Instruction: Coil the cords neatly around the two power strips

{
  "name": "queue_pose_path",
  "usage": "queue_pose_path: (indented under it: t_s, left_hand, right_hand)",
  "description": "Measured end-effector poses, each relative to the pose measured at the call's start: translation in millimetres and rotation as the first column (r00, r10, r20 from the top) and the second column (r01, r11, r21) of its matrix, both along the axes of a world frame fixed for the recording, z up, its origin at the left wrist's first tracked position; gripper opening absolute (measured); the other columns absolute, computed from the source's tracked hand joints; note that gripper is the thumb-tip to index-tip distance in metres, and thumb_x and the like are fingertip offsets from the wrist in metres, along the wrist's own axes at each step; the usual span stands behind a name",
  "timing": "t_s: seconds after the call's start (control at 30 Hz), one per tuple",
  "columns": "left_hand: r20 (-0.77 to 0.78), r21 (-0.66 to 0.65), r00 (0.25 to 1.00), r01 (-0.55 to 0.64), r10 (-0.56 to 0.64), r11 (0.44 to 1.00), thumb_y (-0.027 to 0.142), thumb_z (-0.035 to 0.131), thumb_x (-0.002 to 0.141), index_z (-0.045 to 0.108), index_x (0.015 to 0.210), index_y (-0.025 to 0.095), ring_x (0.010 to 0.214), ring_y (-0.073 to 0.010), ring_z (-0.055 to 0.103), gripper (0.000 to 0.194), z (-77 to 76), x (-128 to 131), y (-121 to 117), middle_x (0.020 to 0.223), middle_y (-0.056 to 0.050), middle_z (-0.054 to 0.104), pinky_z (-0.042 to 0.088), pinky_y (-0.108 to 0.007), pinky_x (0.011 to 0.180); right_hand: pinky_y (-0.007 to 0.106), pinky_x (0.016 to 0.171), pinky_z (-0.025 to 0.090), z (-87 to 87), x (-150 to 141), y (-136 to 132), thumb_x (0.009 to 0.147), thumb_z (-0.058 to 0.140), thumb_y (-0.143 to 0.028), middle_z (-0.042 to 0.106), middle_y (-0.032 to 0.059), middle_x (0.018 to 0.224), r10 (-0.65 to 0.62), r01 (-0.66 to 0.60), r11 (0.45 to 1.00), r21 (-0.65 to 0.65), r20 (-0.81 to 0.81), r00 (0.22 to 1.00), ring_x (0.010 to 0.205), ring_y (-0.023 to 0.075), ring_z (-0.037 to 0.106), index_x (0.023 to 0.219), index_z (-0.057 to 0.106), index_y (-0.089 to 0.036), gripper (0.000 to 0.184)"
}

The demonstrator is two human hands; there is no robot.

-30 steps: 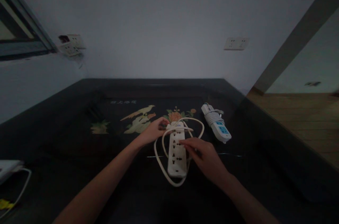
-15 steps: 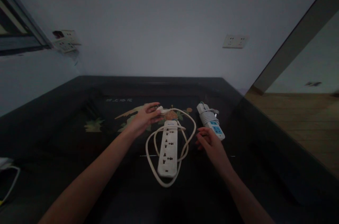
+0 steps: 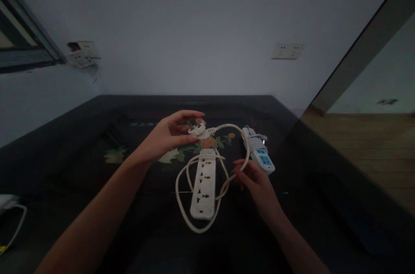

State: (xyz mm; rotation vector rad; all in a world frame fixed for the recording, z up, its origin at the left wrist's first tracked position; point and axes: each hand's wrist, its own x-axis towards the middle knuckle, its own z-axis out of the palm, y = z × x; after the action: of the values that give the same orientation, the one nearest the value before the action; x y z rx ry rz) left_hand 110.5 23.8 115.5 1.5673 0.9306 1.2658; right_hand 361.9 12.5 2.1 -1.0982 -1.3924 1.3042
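A white power strip point(image 3: 203, 189) lies lengthwise on the dark table, with its cord point(image 3: 180, 198) looped around and across it. My left hand point(image 3: 171, 133) grips the white plug point(image 3: 198, 130) at the cord's end, raised above the strip's far end, prongs turned up and to the left. My right hand point(image 3: 254, 176) has thumb and fingers closed around the cord, right of the strip. Just beyond that hand rests a second power strip point(image 3: 264, 159) with blue sockets and a grey cord wound round it.
The dark table point(image 3: 145, 222) has a painted flower pattern and meets the wall at the back. Wall sockets point(image 3: 287, 51) sit at right, and more sockets point(image 3: 83, 53) at left near a window. A white device with a cable point(image 3: 20, 218) lies at the left edge.
My left hand has lifted and turned the plug, pulling the cord up into a wider arc. My right hand, empty before, has closed on the cord.
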Motion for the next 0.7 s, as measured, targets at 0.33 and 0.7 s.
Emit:
queue_pose_path:
  t_s: [0.33, 0.7]
  left_hand:
    - [0.249, -0.380, 0.956, 0.244, -0.155, 0.892, 0.034, 0.081, 0.066, 0.056, 0.124, 0.026, 0.095, -0.0231, 0.063, 0.063, -48.3, -56.9, -47.3, 0.116, -0.008, 0.057, 0.056, -0.036, 0.079]
    - [0.658, -0.409, 0.677, 0.689, -0.330, 0.599, 0.039, 0.049, 0.091, 0.064, 0.109, 0.016, 0.037, -0.0065, 0.053, 0.033, -75.0, -3.6, -69.9, 0.076, -0.004, 0.064, 0.039, -0.015, 0.032]
  right_hand:
    - [0.028, 0.060, 0.053, 7.6, -3.0, -9.8, 0.081, 0.062, -0.042, 0.064, 0.0007, 0.075, 0.034, -0.035, 0.999, 0.030, 0.033, 0.999, 0.063, 0.0152, 0.062, 0.099, 0.060, -0.020, 0.028]
    - [0.028, 0.060, 0.052, 8.7, -5.2, -11.1, 0.082, 0.062, -0.034, 0.063, 0.0008, 0.080, 0.080, -0.082, 0.992, 0.097, 0.020, 0.997, 0.064, 0.0144, 0.061, 0.099, 0.064, -0.023, 0.020]
